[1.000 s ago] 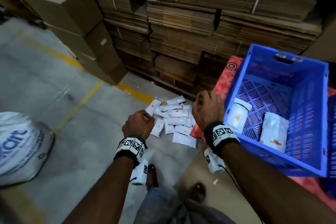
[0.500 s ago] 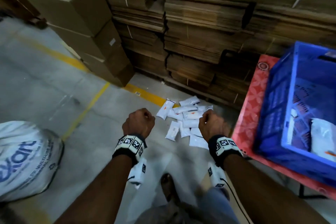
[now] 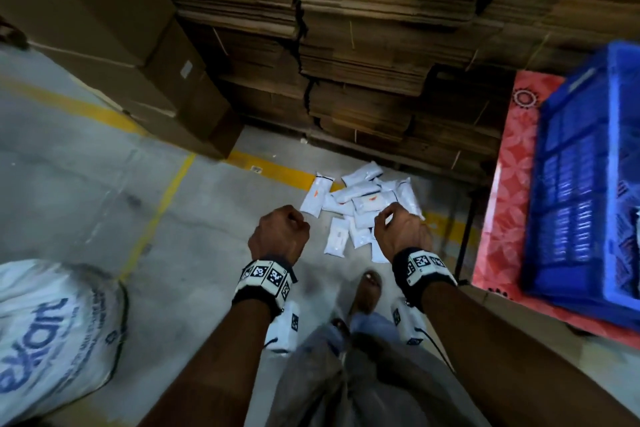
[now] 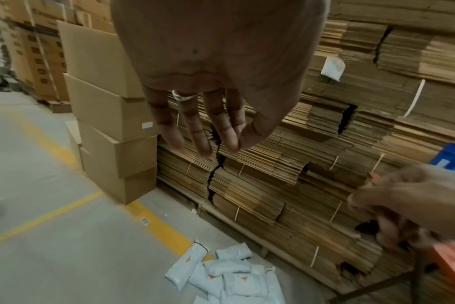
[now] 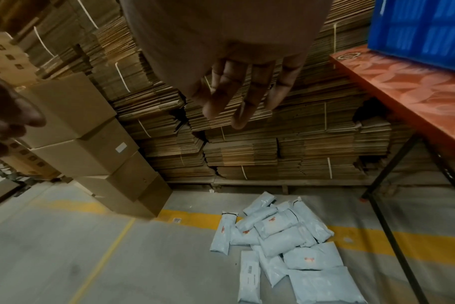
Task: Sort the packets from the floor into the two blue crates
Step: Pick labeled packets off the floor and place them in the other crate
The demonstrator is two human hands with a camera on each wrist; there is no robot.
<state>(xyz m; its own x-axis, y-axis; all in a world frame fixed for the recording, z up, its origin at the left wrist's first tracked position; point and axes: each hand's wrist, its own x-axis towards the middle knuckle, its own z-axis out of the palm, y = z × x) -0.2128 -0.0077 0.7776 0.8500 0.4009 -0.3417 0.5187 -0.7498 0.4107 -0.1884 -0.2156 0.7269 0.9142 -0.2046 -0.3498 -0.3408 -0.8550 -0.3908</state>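
Both hands are empty: the left hand (image 3: 278,234) and right hand (image 3: 401,234) hang loose above the packets (image 3: 360,210). Next, bend down and grab one.

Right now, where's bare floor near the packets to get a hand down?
Bare concrete left of the packet pile, out to the thin yellow line. Crowded behind: cardboard stacks. Right: the table leg below the blue crate.

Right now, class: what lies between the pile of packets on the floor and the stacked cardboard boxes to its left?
In the right wrist view, between the packets and the cardboard boxes lies bare grey floor crossed by a yellow line.
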